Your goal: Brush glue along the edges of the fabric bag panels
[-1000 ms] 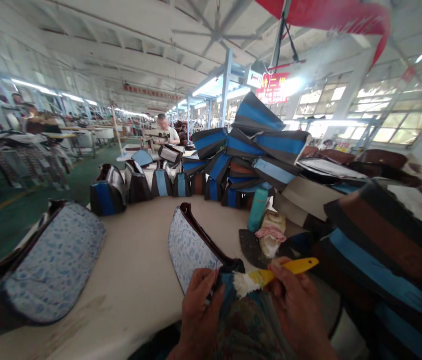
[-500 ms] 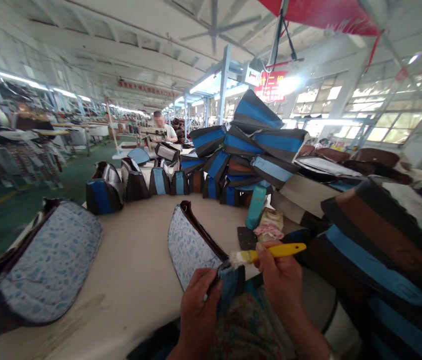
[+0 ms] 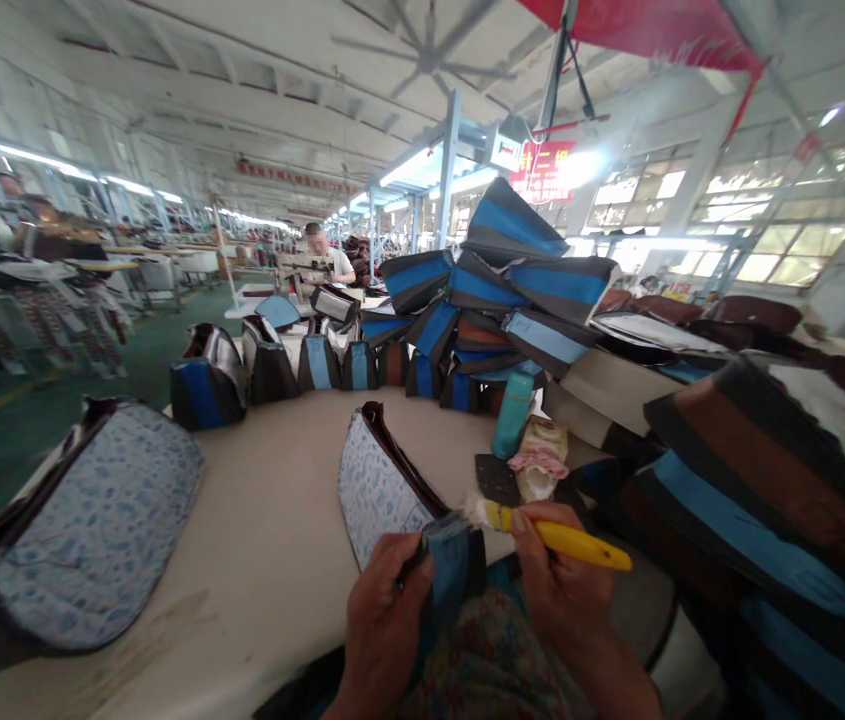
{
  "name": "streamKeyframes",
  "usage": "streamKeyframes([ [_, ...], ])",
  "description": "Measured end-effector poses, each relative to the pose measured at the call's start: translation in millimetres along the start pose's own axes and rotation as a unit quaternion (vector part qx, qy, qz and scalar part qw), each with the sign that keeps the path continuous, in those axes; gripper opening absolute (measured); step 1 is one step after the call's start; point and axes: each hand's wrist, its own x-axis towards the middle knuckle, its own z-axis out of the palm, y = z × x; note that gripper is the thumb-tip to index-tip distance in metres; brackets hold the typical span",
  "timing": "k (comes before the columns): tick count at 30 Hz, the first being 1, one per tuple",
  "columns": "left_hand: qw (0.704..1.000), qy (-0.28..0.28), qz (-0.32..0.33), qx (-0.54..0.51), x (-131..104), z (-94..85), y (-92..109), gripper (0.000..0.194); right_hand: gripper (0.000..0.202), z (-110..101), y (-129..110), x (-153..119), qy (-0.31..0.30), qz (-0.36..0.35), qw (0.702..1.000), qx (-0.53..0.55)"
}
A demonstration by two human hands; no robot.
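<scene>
On the table before me stands a bag piece [image 3: 384, 490] with a blue-patterned pale lining, a dark top edge and a blue end panel. My left hand [image 3: 388, 610] pinches the near end of this piece, fingers closed on its edge. In my right hand [image 3: 564, 585] is a paintbrush [image 3: 579, 540] with a yellow handle, gripped between thumb and fingers. Its pale bristles touch or nearly touch the top edge of the blue end panel. A second patterned bag piece [image 3: 103, 520] rests at the left of the table.
Several bag pieces stand along the table's [image 3: 264, 500] far edge, below a tall pile [image 3: 512, 230] of striped ones. A teal bottle [image 3: 513, 415], a dark flat pad [image 3: 497, 478] and a pinkish cloth [image 3: 538, 460] sit right of centre. More striped pieces [image 3: 759, 510] crowd the right. Beyond sits another person [image 3: 336, 262].
The brush's handle end has swung downward and its bristles have shifted slightly. My left hand and the near end of the bag piece have moved a little left.
</scene>
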Motion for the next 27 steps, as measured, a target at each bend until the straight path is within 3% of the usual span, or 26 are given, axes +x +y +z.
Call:
streamKeyframes([
  [2, 1.0, 0.003, -0.006, 0.001, 1.5, -0.9, -0.2, 0.013, 0.007, -1.6, -3.5, -2.7, 0.024, 0.017, 1.0, 0.006],
  [4, 1.0, 0.006, -0.016, 0.0, 2.6, -2.2, 0.1, 0.013, 0.007, 1.6, -5.8, -7.3, 0.01, 0.009, 0.999, 0.03],
  [7, 1.0, 0.002, -0.023, -0.005, 3.5, -4.8, 1.7, 0.014, 0.011, 8.5, -0.7, -10.7, -0.041, -0.081, 0.995, 0.041],
  [10, 1.0, -0.001, -0.028, -0.004, 3.8, -7.1, 3.5, 0.017, 0.017, 6.2, 9.8, -6.0, -0.013, -0.147, 0.989, 0.002],
  [13, 0.999, 0.0, -0.043, -0.002, 4.3, -8.1, 3.3, 0.019, 0.018, -4.3, 10.7, -1.8, 0.011, -0.128, 0.991, -0.025],
  [15, 0.999, -0.005, -0.045, -0.005, 5.0, -8.0, 2.2, 0.018, 0.018, -8.2, 5.4, -3.6, -0.008, -0.105, 0.994, -0.014],
  [18, 0.999, -0.005, -0.043, -0.01, 5.7, -8.0, 0.8, 0.017, 0.02, -3.2, 2.5, -9.3, -0.04, -0.134, 0.99, 0.015],
  [21, 0.999, -0.005, -0.042, -0.001, 4.7, -9.2, 0.8, 0.016, 0.018, 3.4, 13.1, -11.0, -0.016, -0.157, 0.987, -0.008],
  [24, 1.0, -0.007, -0.029, 0.005, 2.1, -9.2, -0.5, 0.016, 0.016, -1.5, 19.2, -9.9, 0.003, -0.118, 0.992, -0.04],
  [27, 1.0, 0.002, -0.002, 0.009, -0.8, -5.8, -5.0, 0.014, 0.02, -10.6, 4.3, -11.4, -0.015, -0.108, 0.994, -0.025],
])
